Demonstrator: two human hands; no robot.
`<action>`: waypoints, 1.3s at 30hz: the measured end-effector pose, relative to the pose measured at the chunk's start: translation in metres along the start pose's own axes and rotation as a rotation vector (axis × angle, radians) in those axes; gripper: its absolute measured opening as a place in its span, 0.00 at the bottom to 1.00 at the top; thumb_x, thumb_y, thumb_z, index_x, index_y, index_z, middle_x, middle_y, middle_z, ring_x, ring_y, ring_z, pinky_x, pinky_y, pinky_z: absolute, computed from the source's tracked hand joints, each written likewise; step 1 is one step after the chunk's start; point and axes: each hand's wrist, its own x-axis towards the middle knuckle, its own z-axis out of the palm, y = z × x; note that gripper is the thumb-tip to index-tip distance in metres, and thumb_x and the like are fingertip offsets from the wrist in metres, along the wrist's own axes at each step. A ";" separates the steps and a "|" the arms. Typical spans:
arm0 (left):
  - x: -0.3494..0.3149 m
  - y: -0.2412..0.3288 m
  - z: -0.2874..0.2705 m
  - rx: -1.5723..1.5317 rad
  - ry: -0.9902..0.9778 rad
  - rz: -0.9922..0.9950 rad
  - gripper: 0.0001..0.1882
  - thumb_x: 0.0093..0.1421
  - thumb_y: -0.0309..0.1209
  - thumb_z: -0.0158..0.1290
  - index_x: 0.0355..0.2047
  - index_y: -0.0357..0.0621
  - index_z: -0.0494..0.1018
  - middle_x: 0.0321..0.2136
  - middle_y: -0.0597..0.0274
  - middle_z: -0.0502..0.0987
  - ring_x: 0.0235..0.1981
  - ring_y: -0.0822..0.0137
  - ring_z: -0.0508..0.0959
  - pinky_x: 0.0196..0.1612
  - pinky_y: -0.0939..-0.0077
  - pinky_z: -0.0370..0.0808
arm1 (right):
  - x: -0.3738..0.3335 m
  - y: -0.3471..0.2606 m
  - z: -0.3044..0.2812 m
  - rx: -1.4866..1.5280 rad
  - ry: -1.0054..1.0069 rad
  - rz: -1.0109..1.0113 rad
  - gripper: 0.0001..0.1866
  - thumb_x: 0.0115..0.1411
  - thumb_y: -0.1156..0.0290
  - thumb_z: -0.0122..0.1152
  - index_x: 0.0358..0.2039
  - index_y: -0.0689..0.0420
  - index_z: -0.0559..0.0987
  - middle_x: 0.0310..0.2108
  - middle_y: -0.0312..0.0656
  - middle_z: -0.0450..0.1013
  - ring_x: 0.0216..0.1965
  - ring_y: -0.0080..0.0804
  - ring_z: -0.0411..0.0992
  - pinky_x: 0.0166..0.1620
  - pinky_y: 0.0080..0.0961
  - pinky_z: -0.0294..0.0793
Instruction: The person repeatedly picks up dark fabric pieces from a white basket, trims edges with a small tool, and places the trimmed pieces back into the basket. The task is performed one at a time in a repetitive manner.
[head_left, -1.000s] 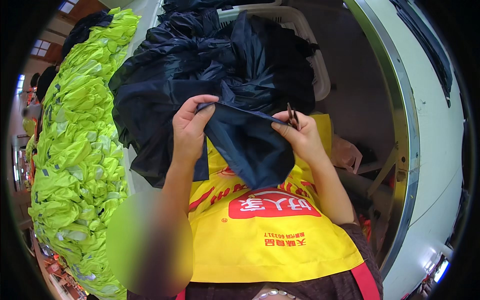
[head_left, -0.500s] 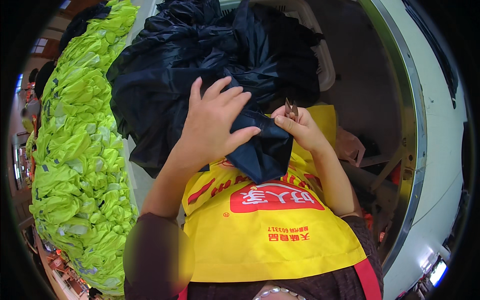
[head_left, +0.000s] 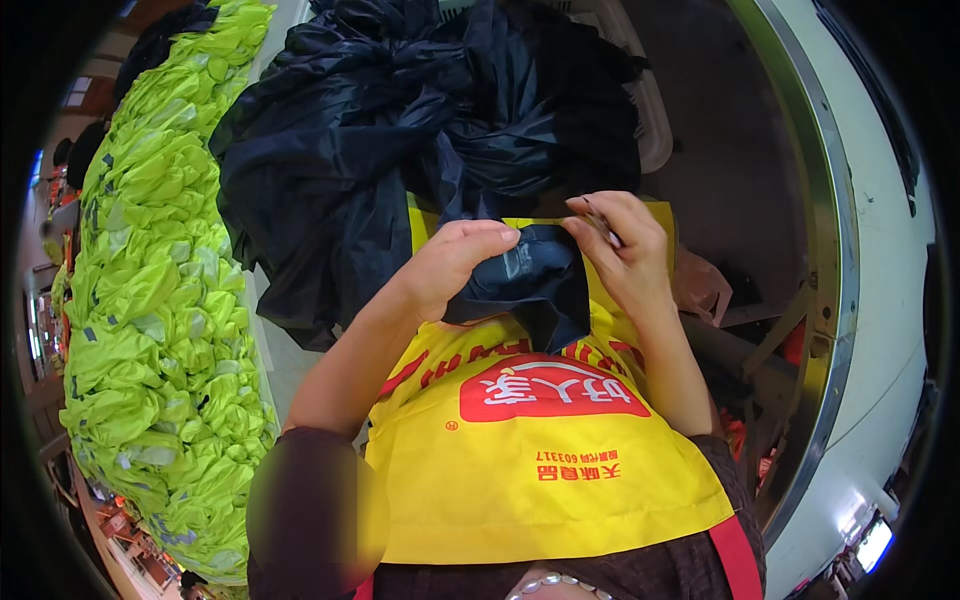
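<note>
Over apron (head_left: pixel 550 500), left hand (head_left: pixel 447 265) angled inward, pinching dark cloth (head_left: pixel 548 280); right hand (head_left: pixel 636 252) clasping snips (head_left: pixel 603 226).

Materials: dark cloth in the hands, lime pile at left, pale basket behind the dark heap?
Dark cloth: probably thin synthetic fabric, slight sheen; soft folds catch highlights.
Lime pile: likely lightweight synthetic too, faintly glossy, finely crumpled; exact fibre can't be told.
Pale basket: looks like moulded plastic, smooth, fairly matt; rounded rim and slotted wall suggest it.
</note>
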 end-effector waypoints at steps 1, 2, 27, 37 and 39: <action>0.001 -0.003 0.002 0.047 0.037 0.018 0.12 0.59 0.35 0.49 0.35 0.40 0.75 0.31 0.67 0.76 0.34 0.76 0.74 0.41 0.84 0.69 | -0.001 -0.007 -0.006 -0.031 0.006 -0.045 0.10 0.46 0.73 0.66 0.32 0.58 0.79 0.27 0.41 0.73 0.29 0.32 0.70 0.32 0.22 0.68; 0.001 -0.005 0.003 0.093 0.074 0.035 0.12 0.59 0.35 0.48 0.34 0.40 0.75 0.31 0.67 0.76 0.35 0.76 0.73 0.42 0.84 0.67 | -0.003 -0.012 -0.009 -0.063 0.010 -0.090 0.11 0.45 0.74 0.67 0.32 0.58 0.79 0.28 0.43 0.73 0.29 0.35 0.70 0.31 0.23 0.68; 0.008 -0.010 0.022 -0.041 0.093 0.149 0.08 0.54 0.31 0.55 0.27 0.40 0.78 0.26 0.65 0.79 0.27 0.78 0.75 0.33 0.87 0.69 | -0.018 -0.025 -0.034 0.389 -0.306 0.159 0.09 0.47 0.78 0.62 0.31 0.60 0.76 0.21 0.35 0.68 0.22 0.19 0.65 0.25 0.15 0.62; 0.007 -0.005 0.025 -0.185 0.070 0.078 0.10 0.58 0.31 0.50 0.30 0.36 0.76 0.25 0.61 0.78 0.23 0.75 0.77 0.27 0.86 0.74 | -0.015 -0.012 -0.044 -0.324 -0.275 -0.251 0.15 0.53 0.67 0.59 0.39 0.62 0.73 0.26 0.44 0.70 0.25 0.36 0.70 0.27 0.26 0.69; 0.007 -0.006 0.024 -0.182 0.057 0.089 0.10 0.58 0.31 0.50 0.30 0.36 0.76 0.25 0.61 0.78 0.23 0.75 0.77 0.27 0.86 0.74 | -0.014 -0.013 -0.044 -0.347 -0.298 -0.275 0.15 0.53 0.66 0.59 0.39 0.61 0.73 0.26 0.43 0.70 0.25 0.35 0.70 0.26 0.25 0.69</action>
